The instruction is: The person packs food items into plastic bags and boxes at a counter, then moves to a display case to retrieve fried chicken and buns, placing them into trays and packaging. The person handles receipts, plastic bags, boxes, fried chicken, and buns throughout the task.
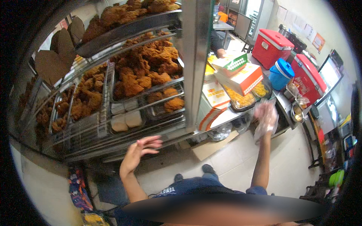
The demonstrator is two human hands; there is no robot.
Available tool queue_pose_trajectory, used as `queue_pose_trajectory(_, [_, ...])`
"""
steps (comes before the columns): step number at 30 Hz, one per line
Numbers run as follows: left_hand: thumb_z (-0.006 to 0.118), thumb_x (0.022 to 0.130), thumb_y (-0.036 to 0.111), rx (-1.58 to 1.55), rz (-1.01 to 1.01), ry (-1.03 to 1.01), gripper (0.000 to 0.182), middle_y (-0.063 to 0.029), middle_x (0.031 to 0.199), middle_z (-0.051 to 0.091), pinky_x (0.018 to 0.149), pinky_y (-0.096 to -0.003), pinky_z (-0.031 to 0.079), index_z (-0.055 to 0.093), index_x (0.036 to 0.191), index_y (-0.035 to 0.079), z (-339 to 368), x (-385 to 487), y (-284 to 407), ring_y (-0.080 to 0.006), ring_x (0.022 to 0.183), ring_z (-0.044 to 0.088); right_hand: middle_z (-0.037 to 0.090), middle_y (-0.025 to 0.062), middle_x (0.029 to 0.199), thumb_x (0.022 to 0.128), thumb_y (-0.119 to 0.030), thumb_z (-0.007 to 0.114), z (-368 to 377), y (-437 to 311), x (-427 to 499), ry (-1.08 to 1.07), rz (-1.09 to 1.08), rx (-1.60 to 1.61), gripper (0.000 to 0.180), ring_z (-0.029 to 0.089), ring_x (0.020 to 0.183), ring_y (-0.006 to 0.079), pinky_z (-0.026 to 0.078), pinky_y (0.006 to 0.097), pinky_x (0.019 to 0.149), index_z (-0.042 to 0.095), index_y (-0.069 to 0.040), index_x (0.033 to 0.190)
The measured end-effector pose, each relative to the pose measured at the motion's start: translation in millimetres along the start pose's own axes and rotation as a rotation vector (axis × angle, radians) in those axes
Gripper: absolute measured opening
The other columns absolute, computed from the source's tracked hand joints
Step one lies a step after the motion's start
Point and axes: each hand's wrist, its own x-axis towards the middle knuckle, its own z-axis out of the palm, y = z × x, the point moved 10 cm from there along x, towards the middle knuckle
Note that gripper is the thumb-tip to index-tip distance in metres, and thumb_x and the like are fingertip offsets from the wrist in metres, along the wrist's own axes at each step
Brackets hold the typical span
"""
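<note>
My left hand [140,154] is bare and holds nothing. Its fingers are spread, in front of the lower edge of a glass-fronted display case [158,135]. Inside the case, fried chicken pieces [133,79] fill metal trays, beside some pale buns [126,122]. My right hand [265,116] wears a clear plastic glove and looks blurred, so I cannot make out whether it grips anything. It hovers just past the near edge of the metal counter. Close to it are a container of shredded yellow food [240,99] and an orange-and-white food box [244,79].
A stack of folded cartons [213,104] stands at the counter's left. Behind are a blue bucket [280,74] and two red coolers [271,48] [306,80]. Another person's hand [221,53] is at the boxes' far side. Below lie plastic bags [222,132] and cardboard [215,145].
</note>
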Motion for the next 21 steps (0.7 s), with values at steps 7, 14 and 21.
queue_pose_trajectory(7, [0.024,0.074,0.086,-0.64,-0.1,-0.198,0.102,-0.0196,0.145,0.029,0.101,-0.0622,0.03,0.012,0.149,0.018,199,214,93,-0.0407,0.131,0.035,0.059,0.0145,0.115,0.087,-0.067,0.042,135,-36,97,-0.876,0.468,0.107,0.075,0.061,0.102,0.0257,0.05,0.0413,0.084,0.047,-0.005,0.13])
queue_pose_trajectory(14, [0.044,0.08,0.073,-0.631,-0.315,-0.2,0.085,-0.0157,0.146,0.032,0.1,-0.0715,0.02,0.038,0.141,0.014,237,297,93,-0.0405,0.131,0.033,0.06,0.0101,0.117,0.082,-0.028,0.065,135,-44,82,-1.112,0.513,0.033,0.057,0.061,0.103,0.0191,0.051,0.0348,0.083,0.045,-0.007,0.131])
queue_pose_trajectory(21, [0.057,0.08,0.06,-0.522,-0.176,0.031,0.076,-0.0175,0.137,0.045,0.099,-0.0671,0.026,0.042,0.137,0.01,245,284,99,-0.0361,0.126,0.04,0.056,0.0133,0.123,0.083,-0.022,0.062,105,-61,75,-1.125,0.253,0.168,0.05,0.058,0.109,0.0213,0.047,0.0327,0.089,0.049,-0.005,0.127])
